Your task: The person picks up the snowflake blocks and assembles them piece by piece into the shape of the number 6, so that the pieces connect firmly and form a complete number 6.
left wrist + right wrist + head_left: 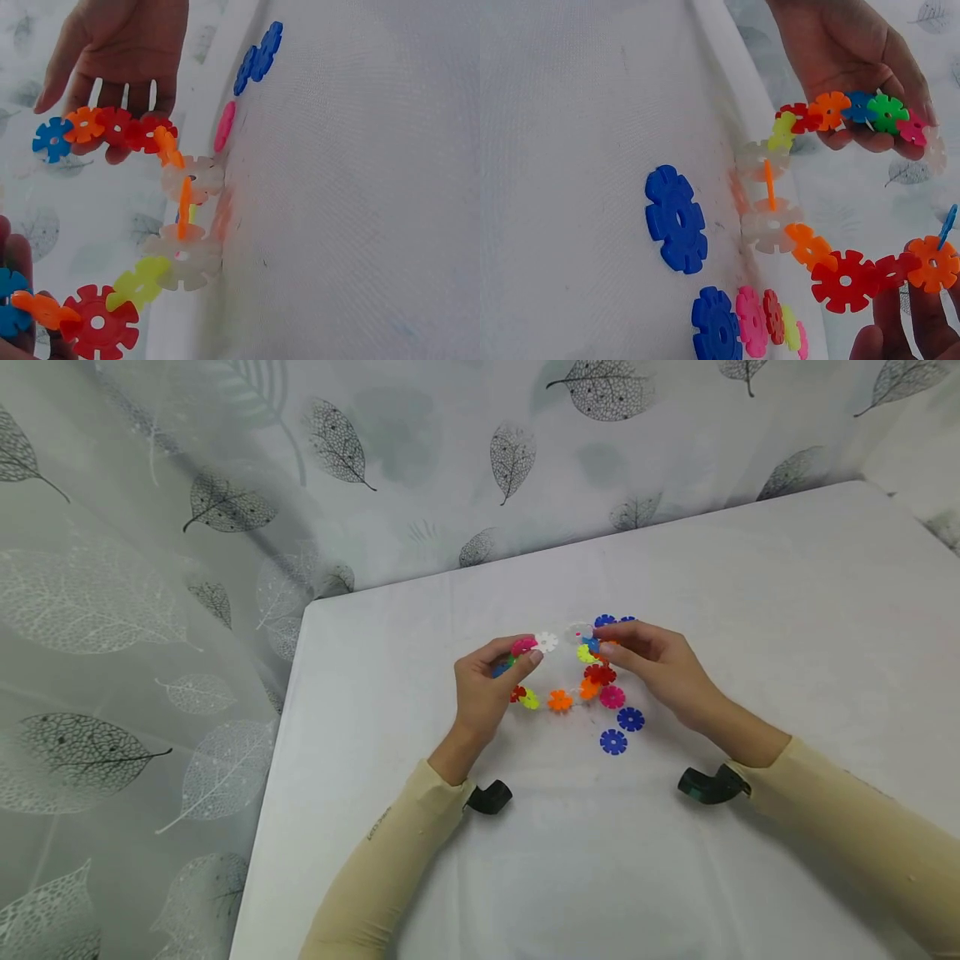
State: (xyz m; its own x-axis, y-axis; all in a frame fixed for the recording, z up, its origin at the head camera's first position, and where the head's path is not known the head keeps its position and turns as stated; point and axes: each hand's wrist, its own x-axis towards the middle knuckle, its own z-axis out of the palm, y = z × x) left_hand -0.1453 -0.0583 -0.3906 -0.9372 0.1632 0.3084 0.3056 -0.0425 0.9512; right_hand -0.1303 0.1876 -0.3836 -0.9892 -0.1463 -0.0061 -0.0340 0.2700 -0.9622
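Observation:
A chain of interlocked flower-shaped plastic discs (559, 701) hangs in a loop between both hands, in red, orange, yellow, green, blue, pink and clear. My left hand (480, 693) pinches its left end near a pink disc, and a white disc (547, 642) sticks out past the thumb. On the right, my right hand (671, 672) holds the other end between thumb and fingers by a blue disc (52, 140). A pale disc (578, 632) shows by the right fingertips; whether it is held or lies on the table I cannot tell. The two chain ends are apart.
Loose discs lie on the white-covered table (570, 860): two blue ones near me (631, 719), a pink one (612, 697), and more blue ones (605, 622) behind the right hand. A leaf-patterned curtain (420, 460) stands beyond the table. Dark curved pieces (489, 797) sit at both cuffs.

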